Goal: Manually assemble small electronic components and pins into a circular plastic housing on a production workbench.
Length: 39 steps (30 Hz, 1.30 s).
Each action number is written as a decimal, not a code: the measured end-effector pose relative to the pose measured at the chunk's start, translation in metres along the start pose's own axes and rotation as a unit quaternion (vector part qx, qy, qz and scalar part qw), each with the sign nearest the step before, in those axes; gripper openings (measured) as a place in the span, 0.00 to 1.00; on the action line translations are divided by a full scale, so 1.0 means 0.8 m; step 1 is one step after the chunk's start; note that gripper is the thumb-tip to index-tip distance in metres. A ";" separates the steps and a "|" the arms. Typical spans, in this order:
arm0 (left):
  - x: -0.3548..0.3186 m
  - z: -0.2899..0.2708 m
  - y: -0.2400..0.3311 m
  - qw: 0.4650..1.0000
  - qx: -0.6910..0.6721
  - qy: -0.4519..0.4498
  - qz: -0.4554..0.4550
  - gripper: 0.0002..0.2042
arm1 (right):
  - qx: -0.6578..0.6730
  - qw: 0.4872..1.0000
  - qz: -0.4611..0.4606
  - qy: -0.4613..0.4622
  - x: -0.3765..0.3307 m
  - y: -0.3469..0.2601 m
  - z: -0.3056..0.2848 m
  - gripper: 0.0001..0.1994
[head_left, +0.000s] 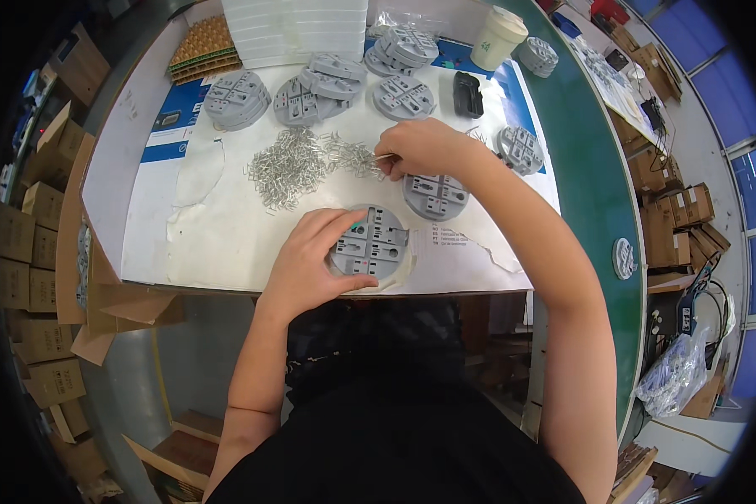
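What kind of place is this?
Likely a small assembly workshop: the left hand holds a slotted grey disc at a bench, a heap of small metal pieces lies nearby, and cardboard boxes are stacked at left.

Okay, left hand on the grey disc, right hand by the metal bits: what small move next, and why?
I'd probably lift one of the metal bits with your right hand: it's at the edge of that loose scatter, while your left hand has the grey disc in its grip. I can't tell whether the right holds one.
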<state>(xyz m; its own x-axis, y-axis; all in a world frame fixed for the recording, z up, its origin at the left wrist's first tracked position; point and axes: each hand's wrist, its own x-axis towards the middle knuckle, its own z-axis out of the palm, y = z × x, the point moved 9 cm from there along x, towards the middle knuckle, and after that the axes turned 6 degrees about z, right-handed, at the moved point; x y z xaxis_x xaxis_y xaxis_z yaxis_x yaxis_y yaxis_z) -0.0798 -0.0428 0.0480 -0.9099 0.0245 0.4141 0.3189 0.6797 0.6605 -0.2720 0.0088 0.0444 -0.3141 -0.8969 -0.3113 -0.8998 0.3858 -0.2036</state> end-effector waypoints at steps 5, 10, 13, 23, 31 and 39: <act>0.006 0.012 0.008 1.000 0.008 0.014 -0.005 0.41 | -0.005 0.995 0.014 0.103 -0.019 0.008 0.007 0.06; 0.004 0.016 0.006 0.999 0.011 0.032 -0.019 0.41 | 0.208 0.966 0.082 0.130 -0.068 -0.005 -0.020 0.07; 0.004 0.017 0.005 0.999 0.005 0.030 -0.026 0.41 | 0.325 0.933 0.138 0.069 -0.084 -0.013 0.013 0.09; 0.004 0.019 0.005 0.999 0.004 0.029 -0.025 0.40 | 0.320 0.918 0.186 0.144 -0.076 -0.010 0.028 0.19; 0.005 0.017 0.004 1.000 0.003 0.025 -0.014 0.41 | 0.346 0.902 0.218 0.142 -0.081 -0.014 0.024 0.17; 0.009 0.014 -0.016 0.991 -0.103 0.059 -0.060 0.28 | 0.157 0.940 0.057 0.296 -0.150 -0.068 0.048 0.21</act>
<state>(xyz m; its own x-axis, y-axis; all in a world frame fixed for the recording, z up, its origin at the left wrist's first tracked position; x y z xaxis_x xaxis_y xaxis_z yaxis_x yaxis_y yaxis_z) -0.0932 -0.0430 0.0356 -0.9114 -0.1417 0.3863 0.2677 0.5088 0.8182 -0.1735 0.1037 0.0576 -0.6008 -0.7728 0.2048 -0.7452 0.4486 -0.4934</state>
